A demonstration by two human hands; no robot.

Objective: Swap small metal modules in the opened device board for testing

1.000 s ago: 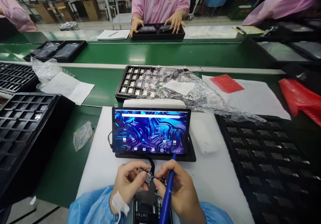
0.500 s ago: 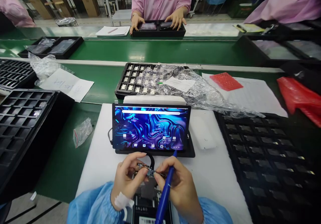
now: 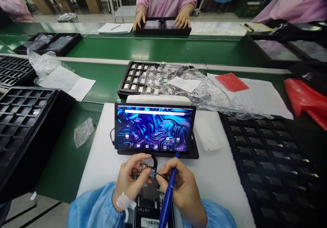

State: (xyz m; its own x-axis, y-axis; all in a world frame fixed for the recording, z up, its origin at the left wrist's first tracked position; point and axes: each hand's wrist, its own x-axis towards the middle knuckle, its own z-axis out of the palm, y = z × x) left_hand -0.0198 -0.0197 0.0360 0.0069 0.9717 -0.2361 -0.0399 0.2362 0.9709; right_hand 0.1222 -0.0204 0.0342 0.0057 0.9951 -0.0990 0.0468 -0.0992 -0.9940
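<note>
My left hand, white tape near its wrist, pinches a small electronic module between thumb and fingers. A black flat cable curves up beside the module toward the tablet's base. My right hand is closed around a blue pen-shaped tool, its tip pointing at the tablet. The right thumb and forefinger meet at the module's right end; whether they grip it, I cannot tell. Below both hands lies an opened device with exposed inner parts and a barcode label. A lit tablet leans upright just beyond.
A white foam mat lies under the work. Black part trays flank it, one at right and another tray at left. Behind the tablet, plastic wrap covers a tray. A co-worker's hands rest on a black box opposite.
The view has shifted slightly. My hands keep nearly the same hold at the module. Across the bench, the co-worker's hands have shifted on the black box.
</note>
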